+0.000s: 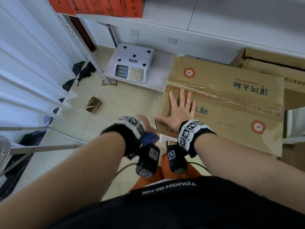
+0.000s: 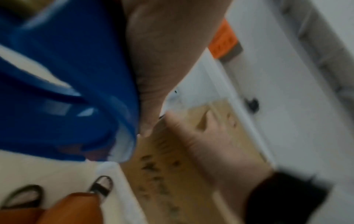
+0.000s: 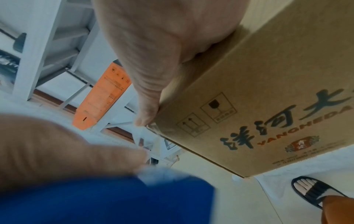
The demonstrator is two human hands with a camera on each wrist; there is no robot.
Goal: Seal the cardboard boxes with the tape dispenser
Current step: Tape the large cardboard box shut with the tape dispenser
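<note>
Left hand [image 1: 140, 124] grips the blue tape dispenser [image 1: 149, 140]; right hand [image 1: 180, 107] lies spread, flat on the cardboard box [image 1: 231, 103], its top seam apparently already taped; end flaps likely remain.

White weighing scale [image 1: 132, 63] on low shelf, orange carton [image 1: 105, 5] above

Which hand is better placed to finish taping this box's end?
Probably left: the left hand grips the blue tape dispenser beside the cardboard box; the right hand lies flat on top.

Tiled floor [image 1: 125, 103] carries 1 small brown box [image 1: 93, 104].
</note>
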